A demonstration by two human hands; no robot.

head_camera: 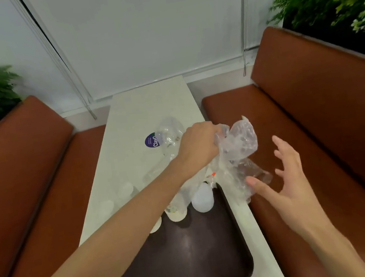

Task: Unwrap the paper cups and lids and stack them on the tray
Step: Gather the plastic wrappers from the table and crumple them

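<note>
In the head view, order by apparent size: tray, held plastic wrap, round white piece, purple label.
1. tray
2. plastic wrap, lifted nearer the camera
3. round white piece
4. purple label, farther off and partly covered

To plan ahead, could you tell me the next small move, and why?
Probably set the crumpled clear plastic wrapper aside on the white table: the left hand grips it, while white paper cups lie unstacked at the dark brown tray.

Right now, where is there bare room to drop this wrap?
Bare: the far end of the table, beyond the stickered wrapper, and the near half of the tray. Crowded: cups at the tray's far edge and the table left of it.
</note>
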